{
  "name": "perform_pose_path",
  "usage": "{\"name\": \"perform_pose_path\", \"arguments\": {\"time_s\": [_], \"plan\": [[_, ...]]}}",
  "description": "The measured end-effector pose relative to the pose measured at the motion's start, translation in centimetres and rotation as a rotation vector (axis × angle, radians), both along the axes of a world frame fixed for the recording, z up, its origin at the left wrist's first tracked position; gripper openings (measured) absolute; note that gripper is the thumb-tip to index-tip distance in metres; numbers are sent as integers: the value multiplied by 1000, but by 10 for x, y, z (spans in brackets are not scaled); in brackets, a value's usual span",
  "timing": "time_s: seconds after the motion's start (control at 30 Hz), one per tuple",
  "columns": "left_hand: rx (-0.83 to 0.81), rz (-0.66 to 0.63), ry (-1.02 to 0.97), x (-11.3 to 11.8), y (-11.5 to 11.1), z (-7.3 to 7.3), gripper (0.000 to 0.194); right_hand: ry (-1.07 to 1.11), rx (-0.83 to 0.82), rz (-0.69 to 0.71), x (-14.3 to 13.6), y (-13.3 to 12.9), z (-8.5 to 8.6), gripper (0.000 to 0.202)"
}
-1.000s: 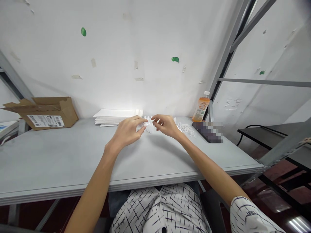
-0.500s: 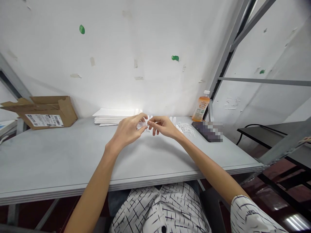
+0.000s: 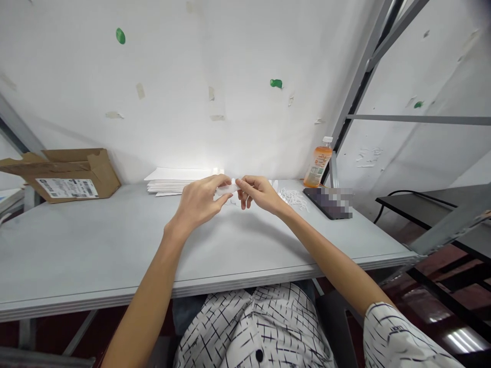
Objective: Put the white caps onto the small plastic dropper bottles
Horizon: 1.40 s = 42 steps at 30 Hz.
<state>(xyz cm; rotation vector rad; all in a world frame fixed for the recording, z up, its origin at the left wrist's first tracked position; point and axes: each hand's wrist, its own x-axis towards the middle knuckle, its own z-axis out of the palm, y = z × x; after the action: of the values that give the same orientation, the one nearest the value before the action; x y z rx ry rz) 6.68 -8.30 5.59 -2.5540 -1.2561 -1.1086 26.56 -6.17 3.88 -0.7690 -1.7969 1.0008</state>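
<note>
Between my two hands, above the grey table (image 3: 115,245), is a small whitish translucent piece (image 3: 227,189). My left hand (image 3: 201,202) holds its left part between thumb and fingers. The thumb and index finger of my right hand (image 3: 259,193) pinch together at its right end; the other fingers curl below. Behind my left hand lies a stack of white sheets (image 3: 174,176). Just right of my right hand is a pile of thin white strips (image 3: 294,198), with small white pieces partly hidden behind the hand.
An open cardboard box (image 3: 76,176) stands at the back left. At the back right are an orange drink bottle (image 3: 317,166) and a dark phone (image 3: 326,203), partly pixelated. A metal frame post (image 3: 355,94) rises behind them, and a white wall (image 3: 164,66) backs the table.
The view has tilted slightly. The whitish piece shows more clearly between my hands, and my right fingertips have shifted a little at its right end.
</note>
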Motion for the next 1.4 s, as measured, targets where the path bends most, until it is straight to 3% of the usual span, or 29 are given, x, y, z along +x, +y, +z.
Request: {"name": "perform_pose_path", "arguments": {"time_s": [0.23,0.47,0.77,1.4], "plan": [[-15,34,19,2,-1,-1,22,-1,21,-31,-2,1,-4,51],[39,71,104,5,0,-2,28,-30,155,-171,-7,0,-10,47],[-15,51,127,8,-3,0,38,31,150,-137,-8,2,-10,52],[-30,25,50,8,-4,0,39,111,84,-57,-8,-5,-2,49]]}}
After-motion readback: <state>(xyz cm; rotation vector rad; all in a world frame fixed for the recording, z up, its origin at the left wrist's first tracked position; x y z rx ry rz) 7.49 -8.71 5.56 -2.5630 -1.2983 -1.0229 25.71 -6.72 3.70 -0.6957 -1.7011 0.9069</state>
